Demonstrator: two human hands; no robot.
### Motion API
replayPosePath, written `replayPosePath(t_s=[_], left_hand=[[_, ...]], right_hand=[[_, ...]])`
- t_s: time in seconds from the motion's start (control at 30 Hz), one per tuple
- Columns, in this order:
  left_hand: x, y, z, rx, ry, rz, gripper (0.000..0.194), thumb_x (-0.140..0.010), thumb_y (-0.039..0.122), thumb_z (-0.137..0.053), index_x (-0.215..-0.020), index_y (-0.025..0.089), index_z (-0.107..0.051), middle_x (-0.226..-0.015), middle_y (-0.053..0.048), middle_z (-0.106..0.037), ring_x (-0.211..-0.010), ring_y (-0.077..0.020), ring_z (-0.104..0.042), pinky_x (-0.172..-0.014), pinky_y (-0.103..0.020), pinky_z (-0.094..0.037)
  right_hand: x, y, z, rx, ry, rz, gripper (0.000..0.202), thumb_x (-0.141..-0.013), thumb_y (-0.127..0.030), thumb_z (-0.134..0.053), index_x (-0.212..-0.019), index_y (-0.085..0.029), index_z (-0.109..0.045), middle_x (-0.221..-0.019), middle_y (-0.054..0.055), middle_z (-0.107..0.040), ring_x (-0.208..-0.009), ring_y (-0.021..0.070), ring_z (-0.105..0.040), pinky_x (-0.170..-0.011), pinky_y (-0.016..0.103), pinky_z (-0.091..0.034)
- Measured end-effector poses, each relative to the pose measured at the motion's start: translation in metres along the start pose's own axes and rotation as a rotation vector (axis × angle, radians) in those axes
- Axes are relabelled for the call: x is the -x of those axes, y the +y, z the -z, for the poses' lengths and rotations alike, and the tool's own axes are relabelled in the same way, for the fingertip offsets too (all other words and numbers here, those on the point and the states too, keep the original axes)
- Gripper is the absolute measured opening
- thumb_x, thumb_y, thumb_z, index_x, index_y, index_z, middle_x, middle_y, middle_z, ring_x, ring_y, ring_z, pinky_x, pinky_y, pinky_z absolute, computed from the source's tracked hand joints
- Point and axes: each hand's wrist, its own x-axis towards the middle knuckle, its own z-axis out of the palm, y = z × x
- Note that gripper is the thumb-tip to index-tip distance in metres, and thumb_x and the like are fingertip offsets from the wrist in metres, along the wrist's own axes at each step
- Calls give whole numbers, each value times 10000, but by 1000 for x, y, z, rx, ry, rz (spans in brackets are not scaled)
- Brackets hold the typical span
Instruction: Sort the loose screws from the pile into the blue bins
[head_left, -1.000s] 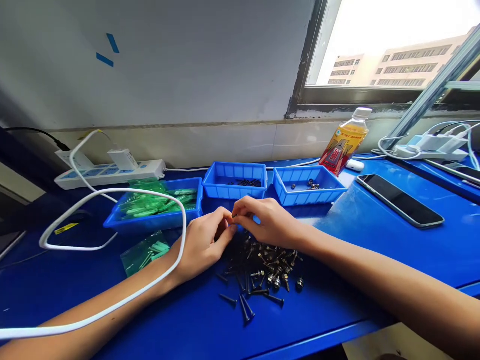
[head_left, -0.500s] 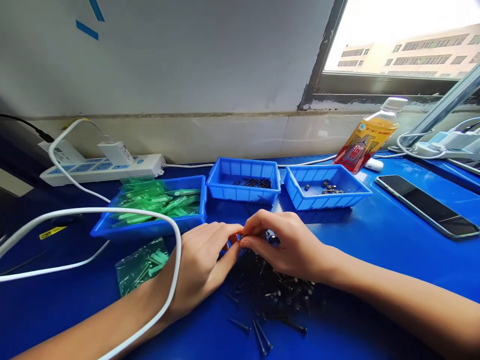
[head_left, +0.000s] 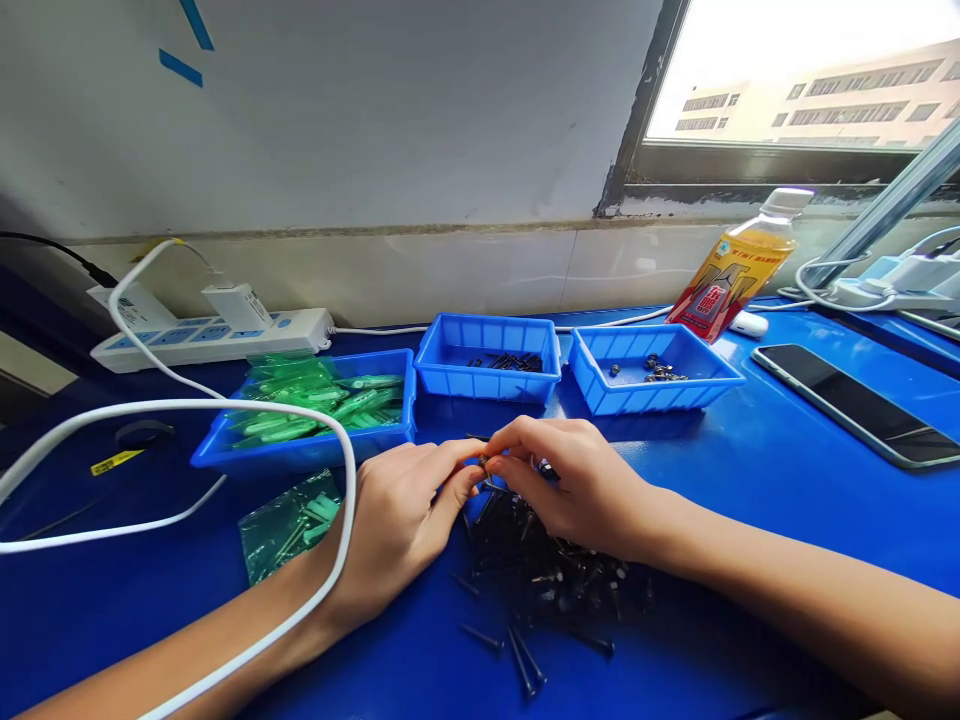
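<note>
My left hand (head_left: pixel 409 510) and my right hand (head_left: pixel 589 485) meet fingertip to fingertip over the table. Pinched between them is a small metal fastener (head_left: pixel 484 462), mostly hidden by the fingers, so its exact kind is unclear. Shiny metal pieces (head_left: pixel 547 468) show under the curled fingers of my right hand. Beneath both hands lies a heap of dark screws (head_left: pixel 555 580), mixed with bright metal bits. Several loose screws (head_left: pixel 525 660) are scattered on the near side of the heap.
Three blue bins stand behind the hands: one with green packets (head_left: pixel 196 458), one with dark screws (head_left: pixel 487 384), one with metal nuts (head_left: pixel 660 400). A clear bag (head_left: pixel 259 550) lies left. A white cable (head_left: pixel 346 520) loops over my left forearm. A phone (head_left: pixel 862 400) and bottle (head_left: pixel 739 265) sit right.
My hands stay pinched together at nearly the same spot, with the fingers slightly shifted. A screw's thread now shows just below the right fingertips. The view has moved a little.
</note>
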Motion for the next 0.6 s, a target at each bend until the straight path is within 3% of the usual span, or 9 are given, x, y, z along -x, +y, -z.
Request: replayPosePath(t_s=[0.2,0.43,0.6], left_hand=[[-5,3,1,137,-57,246,239,-872,314,-450,-943,192,-644,-766,0,-725,-653,-138,-671,-585,-203,-527],[-3,2,0,193,2,187,209,-835,220,-509,-1031,196,-578,-836,1,-705,-699,-109,-655,-615,-188,-523],[-3,3,1,189,34,137,77,-818,188,-531,-870,194,-587,-747,22,-672,-626,-89,-622,-594,-172,-513]], right_hand=[[1,-3,-2,131,-56,58,177,-875,-184,-490,-1019,-133,-580,-749,52,-687,-625,126,-612,-596,233,-465],[1,-3,-4,218,53,55,174,-883,-162,-480,-780,-159,-621,-655,27,-670,-541,101,-574,-549,214,-426],[1,-4,-2,193,94,23,118,-850,-157,-513,-791,-161,-615,-654,16,-661,-554,98,-564,-553,213,-423]])
